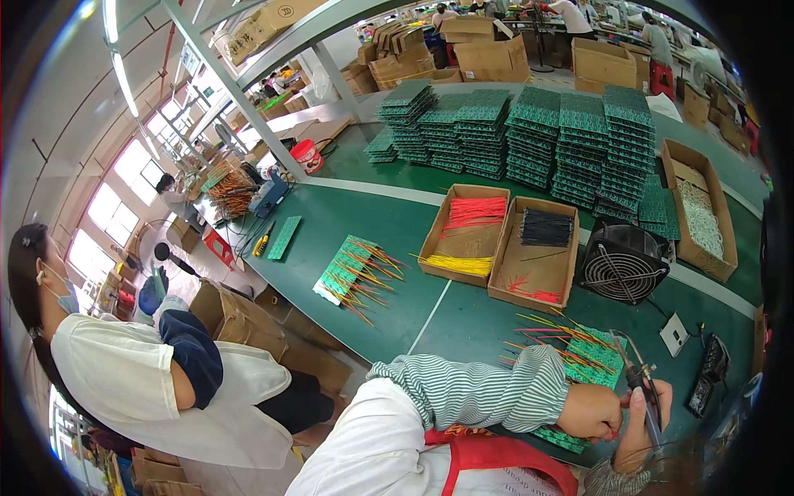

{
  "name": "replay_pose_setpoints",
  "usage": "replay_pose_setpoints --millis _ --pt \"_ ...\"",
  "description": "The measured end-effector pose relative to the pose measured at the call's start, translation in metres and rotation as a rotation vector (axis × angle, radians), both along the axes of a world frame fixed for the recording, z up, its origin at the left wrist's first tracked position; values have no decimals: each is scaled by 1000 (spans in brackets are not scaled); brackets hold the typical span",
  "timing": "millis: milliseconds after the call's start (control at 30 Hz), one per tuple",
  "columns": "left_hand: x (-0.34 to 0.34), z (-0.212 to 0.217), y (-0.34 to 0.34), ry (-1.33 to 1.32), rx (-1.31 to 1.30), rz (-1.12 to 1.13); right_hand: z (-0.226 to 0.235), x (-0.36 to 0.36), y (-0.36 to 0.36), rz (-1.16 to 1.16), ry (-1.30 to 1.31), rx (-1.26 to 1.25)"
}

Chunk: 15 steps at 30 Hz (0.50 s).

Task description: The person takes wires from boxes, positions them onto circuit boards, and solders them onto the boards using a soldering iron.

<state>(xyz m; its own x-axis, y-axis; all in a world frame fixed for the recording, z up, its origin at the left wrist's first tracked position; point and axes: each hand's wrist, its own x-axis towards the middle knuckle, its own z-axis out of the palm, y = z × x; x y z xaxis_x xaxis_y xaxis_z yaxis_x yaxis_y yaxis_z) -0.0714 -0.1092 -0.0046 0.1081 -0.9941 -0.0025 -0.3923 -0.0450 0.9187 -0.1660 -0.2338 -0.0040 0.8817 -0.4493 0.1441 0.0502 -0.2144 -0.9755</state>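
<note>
My right hand [635, 428], at the lower right, grips a soldering iron [652, 416] with a thin metal feed tube by its tip. Close beside it, my left hand [592, 411] is closed with the fingers pressed together; what they hold, if anything, I cannot make out. Just beyond both hands lies a green circuit board panel [608, 368] with red and yellow wires [571, 332] sticking out to the left. Part of another green panel [562, 440] shows below my left forearm, mostly hidden by it.
Cardboard trays hold red and yellow wires [475, 213] and black wires [546, 227]. A black fan [626, 266] stands beside them. Stacked green panels [529, 136] line the back. A wired panel [351, 273] lies left. A co-worker [149, 372] is at my left.
</note>
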Motion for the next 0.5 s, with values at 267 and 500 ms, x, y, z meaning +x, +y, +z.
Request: replay_pose_setpoints --millis 267,500 --pt "5 -2 1 98 4 -4 -9 3 -3 -51 9 -12" --pt "55 17 26 -357 -4 211 0 9 -15 -31 -120 -51"
